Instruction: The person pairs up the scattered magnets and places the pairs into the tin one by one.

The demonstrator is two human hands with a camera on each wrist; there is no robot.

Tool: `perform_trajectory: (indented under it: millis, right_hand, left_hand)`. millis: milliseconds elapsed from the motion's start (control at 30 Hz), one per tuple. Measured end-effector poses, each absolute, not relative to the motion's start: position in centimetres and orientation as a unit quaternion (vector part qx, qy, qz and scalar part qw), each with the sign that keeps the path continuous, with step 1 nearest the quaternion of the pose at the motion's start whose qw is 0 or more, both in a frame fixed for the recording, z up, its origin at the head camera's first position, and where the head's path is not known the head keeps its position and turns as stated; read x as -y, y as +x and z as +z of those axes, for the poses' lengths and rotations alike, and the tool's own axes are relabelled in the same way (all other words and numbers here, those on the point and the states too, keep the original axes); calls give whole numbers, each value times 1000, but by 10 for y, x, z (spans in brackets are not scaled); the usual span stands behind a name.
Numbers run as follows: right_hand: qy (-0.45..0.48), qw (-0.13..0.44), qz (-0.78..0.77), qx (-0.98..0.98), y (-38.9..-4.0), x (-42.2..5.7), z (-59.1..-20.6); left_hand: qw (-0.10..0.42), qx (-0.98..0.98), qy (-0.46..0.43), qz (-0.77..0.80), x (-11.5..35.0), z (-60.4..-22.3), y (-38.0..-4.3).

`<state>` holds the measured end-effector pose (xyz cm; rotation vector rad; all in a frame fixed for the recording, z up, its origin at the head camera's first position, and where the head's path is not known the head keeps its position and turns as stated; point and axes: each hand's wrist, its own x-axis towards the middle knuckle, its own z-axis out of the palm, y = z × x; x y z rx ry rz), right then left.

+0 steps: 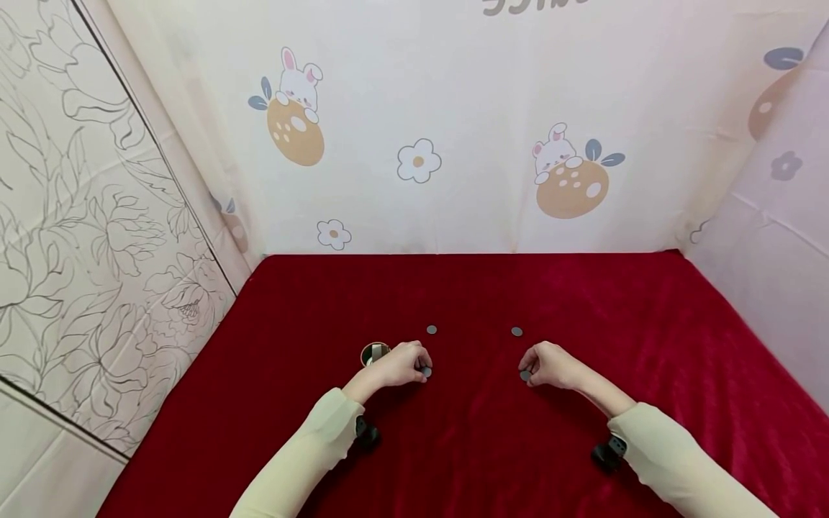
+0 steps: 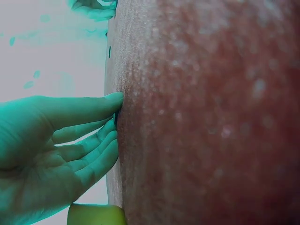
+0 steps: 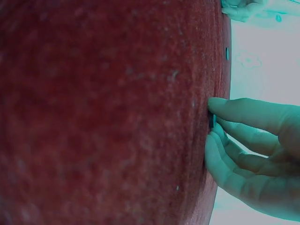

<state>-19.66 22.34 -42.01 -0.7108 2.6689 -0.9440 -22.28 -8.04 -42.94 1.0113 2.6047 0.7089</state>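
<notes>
Over the red cloth my left hand (image 1: 403,365) pinches a small flat grey disc (image 1: 427,372) between thumb and fingertips, down at the surface. My right hand (image 1: 550,365) grips a similar grey disc (image 1: 525,375) by its edges, also at cloth level. Seen edge-on, the right hand's disc (image 3: 213,120) lies between thumb and fingers in the right wrist view. Two more grey discs rest flat farther back: a left one (image 1: 432,329) and a right one (image 1: 517,332). Whether they are coins cannot be made out.
A round container (image 1: 364,352) with a gold-coloured rim stands just behind the left hand, which partly hides it. Red velvet cloth (image 1: 473,446) covers the table. A white printed curtain (image 1: 479,201) hangs along the back edge, and a flower-patterned panel (image 1: 97,216) is at the left.
</notes>
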Motion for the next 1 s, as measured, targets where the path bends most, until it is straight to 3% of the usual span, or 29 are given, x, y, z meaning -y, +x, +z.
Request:
perform_trajectory:
  millis: [1000]
  right_hand:
    - [-253,97,-337,-902,-200,-198,-420]
  left_hand:
    - [145,-893,350,244,54,-431,-228]
